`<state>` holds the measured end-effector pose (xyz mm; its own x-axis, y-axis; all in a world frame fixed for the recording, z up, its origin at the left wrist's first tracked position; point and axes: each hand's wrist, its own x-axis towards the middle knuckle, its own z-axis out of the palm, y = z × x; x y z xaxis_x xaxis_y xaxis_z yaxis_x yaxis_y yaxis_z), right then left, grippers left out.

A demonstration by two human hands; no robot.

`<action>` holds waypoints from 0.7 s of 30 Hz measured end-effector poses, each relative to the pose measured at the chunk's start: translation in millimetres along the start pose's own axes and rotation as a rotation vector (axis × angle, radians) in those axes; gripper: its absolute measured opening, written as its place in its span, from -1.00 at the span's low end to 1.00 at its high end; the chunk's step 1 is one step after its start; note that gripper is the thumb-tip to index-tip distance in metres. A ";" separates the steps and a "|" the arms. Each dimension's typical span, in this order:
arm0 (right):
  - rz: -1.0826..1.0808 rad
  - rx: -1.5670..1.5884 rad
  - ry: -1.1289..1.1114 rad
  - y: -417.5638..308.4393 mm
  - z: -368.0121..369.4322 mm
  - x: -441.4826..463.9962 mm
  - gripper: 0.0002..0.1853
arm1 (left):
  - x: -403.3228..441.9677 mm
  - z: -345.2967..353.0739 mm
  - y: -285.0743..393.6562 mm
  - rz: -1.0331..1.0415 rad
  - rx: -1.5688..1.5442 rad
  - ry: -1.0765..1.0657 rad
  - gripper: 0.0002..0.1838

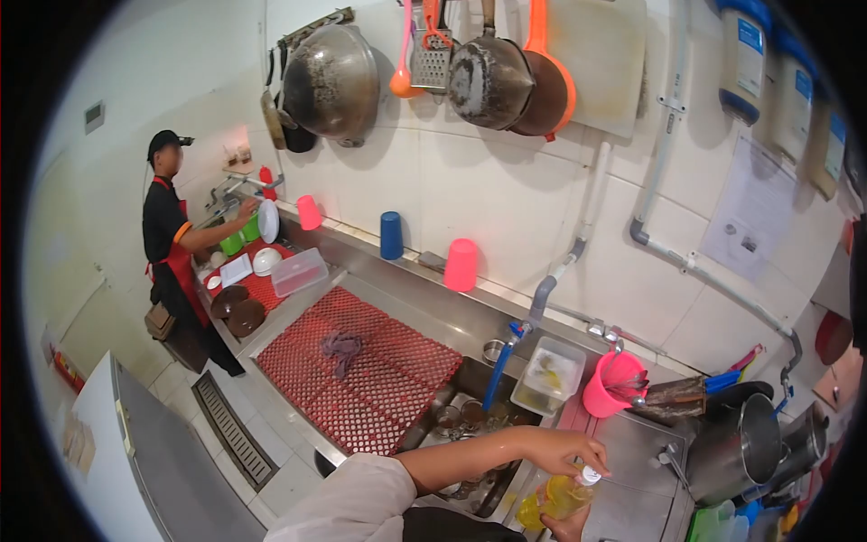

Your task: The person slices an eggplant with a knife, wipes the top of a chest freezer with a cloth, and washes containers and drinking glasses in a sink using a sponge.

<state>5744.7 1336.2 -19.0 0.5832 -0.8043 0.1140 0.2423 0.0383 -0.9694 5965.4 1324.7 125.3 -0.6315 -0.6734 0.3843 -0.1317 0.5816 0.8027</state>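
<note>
A clear bottle of yellow liquid (555,499) with a white cap (590,474) is tilted at the lower right. My left hand (564,450) reaches across from the left, its fingers bent around the cap. Lower down, my right hand (569,524) is wrapped round the bottle's body, partly cut off by the frame's bottom edge. Behind my left forearm is the sink (506,483) with bowls and other dishes in it. A clear plastic container (547,375) with something yellow inside stands beyond my left hand.
A pink container (614,384) holds utensils. A blue hose (497,375) hangs into the sink. Left of it lies a red mat (361,370) with a grey cloth (340,352). Large metal pots (736,447) stand right. A co-worker (172,235) stands at the far left counter.
</note>
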 end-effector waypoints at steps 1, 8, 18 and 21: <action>0.035 -0.001 -0.053 -15.3 11.4 4.3 -0.06 | -4.7 -2.6 4.5 0.019 -0.005 -0.009 -0.45; -0.076 -0.179 -0.163 -12.5 84.8 37.5 -0.10 | -81.6 -55.1 57.7 0.153 0.022 0.137 -0.31; -0.658 -0.004 0.077 -59.3 328.7 234.3 0.03 | -387.2 -116.6 75.8 -0.210 -0.216 0.867 -0.29; -0.881 -0.038 0.331 -57.4 373.3 315.8 0.03 | -482.3 -90.6 78.2 -0.438 -0.202 1.087 -0.40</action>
<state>6204.4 1301.4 153.8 -0.0494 -0.6622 0.7477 0.4620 -0.6789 -0.5707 6328.9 1653.7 44.1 0.4296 -0.8875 0.1669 0.0091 0.1890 0.9819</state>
